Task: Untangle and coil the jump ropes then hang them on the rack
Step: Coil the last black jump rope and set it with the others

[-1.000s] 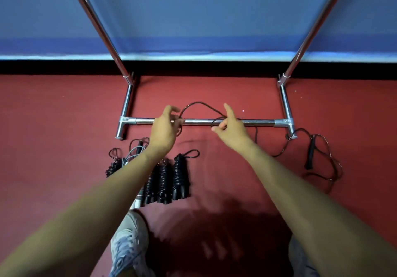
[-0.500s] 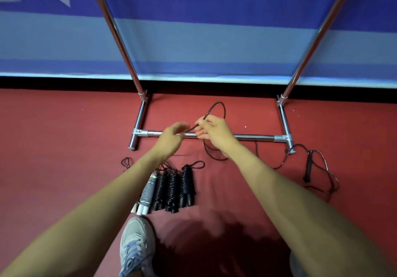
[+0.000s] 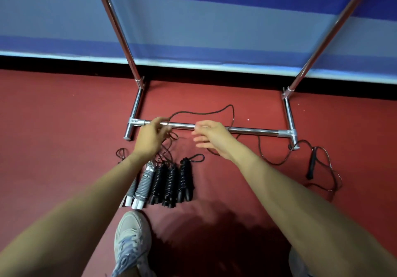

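Observation:
A loose black jump rope [image 3: 202,113] arcs over the chrome rack's low crossbar [image 3: 253,130] and trails right across the floor to its black handle [image 3: 311,165]. My left hand [image 3: 150,137] grips the rope's near end, with loops of cord hanging below its fingers. My right hand [image 3: 211,136] hovers over the bar, fingers relaxed and blurred, holding nothing that I can see. Several coiled ropes [image 3: 169,184], black and grey, lie side by side on the floor under my left forearm.
The rack's two uprights [image 3: 120,30] rise at an angle in front of a blue banner wall [image 3: 214,19]. Red floor [image 3: 53,137] surrounds the rack. My left shoe [image 3: 131,238] stands just behind the coiled ropes. A small rope loop [image 3: 121,153] lies left of them.
My hands were together pinching the rope at the bar. Now they have drawn apart: the left keeps the cord, the right has let go and moved right. The rope's arc has widened.

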The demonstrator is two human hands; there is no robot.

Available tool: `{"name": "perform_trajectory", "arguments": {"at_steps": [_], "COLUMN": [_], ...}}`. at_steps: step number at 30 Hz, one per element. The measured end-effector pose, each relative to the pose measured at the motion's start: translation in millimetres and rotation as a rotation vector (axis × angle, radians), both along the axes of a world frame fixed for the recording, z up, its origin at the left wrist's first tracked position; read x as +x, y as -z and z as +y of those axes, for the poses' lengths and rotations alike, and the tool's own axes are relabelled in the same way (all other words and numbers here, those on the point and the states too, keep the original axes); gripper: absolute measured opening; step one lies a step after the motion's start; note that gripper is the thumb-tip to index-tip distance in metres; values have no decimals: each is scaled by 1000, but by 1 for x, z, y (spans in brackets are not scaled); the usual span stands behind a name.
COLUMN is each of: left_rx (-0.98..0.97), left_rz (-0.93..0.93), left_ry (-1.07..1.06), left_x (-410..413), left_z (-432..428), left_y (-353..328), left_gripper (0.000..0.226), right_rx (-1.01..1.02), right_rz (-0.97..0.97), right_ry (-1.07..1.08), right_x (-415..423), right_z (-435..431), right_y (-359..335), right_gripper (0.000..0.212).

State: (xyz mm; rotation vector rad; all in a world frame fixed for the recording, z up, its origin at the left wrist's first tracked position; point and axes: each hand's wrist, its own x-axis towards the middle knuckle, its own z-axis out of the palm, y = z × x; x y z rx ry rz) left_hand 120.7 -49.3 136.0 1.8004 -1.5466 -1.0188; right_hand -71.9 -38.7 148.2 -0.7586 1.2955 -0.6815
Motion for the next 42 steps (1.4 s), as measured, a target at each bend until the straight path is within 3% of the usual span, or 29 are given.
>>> {"name": "perform_trajectory", "arguments": {"at_steps": [5,9,13,15,18,21,23,24,25,28,31,32,35,36,39,42], "left_rx": [-27,13,178,297,276,236,192,164,141,72,138,171,185,163,144,311], "left_rz": [224,439,134,143,230,-144,-215,-167,-110,55,446,533,579,600,397,120], "left_ry": [100,83,280,404,315,260,143,57,-22,-134,-166,-152,-118,-131,-31,332], "left_x": [-34,-34,-20,-29,-44,-32,-21,-19,-18,-26,-37,-40,-43,-43,-40,-44], "left_z": [-19,-28,-16,2,18,19,19,19,17,2,-18,-22,-27,-27,-20,9], "left_y": [-38,-45,-23,-10,13,37,46,44,41,20,-7,-15,-23,-23,-13,-3], "left_gripper": [17,17,47,61,43,17,13,16,16,6,7,8,10,9,17,35], "right_rx": [-117,-254,-278,-328,-380,-371,-353,-326,-288,-193,-108,-122,-205,-238,-248,-276], "right_rz": [261,458,326,303,270,207,162,136,152,451,551,509,487,525,495,454], "right_ry": [-197,-65,13,-22,-28,-9,-17,-31,-63,-314,-474,-449,-319,-283,-125,-47], "right_x": [40,40,18,9,-2,-12,-13,-12,-10,5,26,32,45,45,29,2], "right_z": [-3,-19,-22,-20,-15,-11,-10,-11,-12,-15,-9,-9,-10,-12,-17,-24], "right_y": [12,13,-6,-12,-18,-23,-21,-17,-12,16,39,46,50,47,22,-7], "right_gripper": [51,27,35,35,35,33,23,15,22,58,64,58,9,20,37,34]}}
